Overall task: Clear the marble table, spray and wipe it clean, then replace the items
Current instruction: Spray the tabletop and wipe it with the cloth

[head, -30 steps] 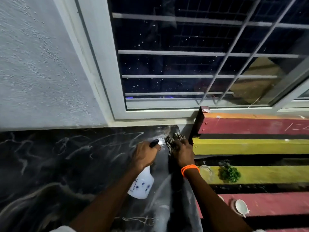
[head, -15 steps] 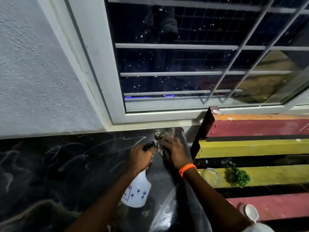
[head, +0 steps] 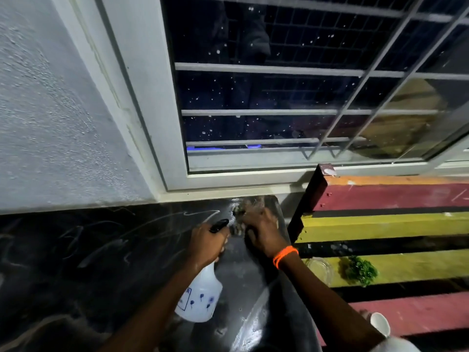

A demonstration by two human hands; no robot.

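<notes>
The left hand curls its fingers around the spray bottle. Just beside, the right hand clamps a cloth against the marble table.

The table is seen as dark veined marble, polished, with a wet glossy sheen near its right edge. The spray bottle is noted as smooth translucent white plastic with a black plastic nozzle, and the cloth appears as a rough, crumpled fabric. The wall is finished in coarse textured plaster, the window pane in speckled glossy glass, and the bench in matt, scuffed painted wood slats.
</notes>
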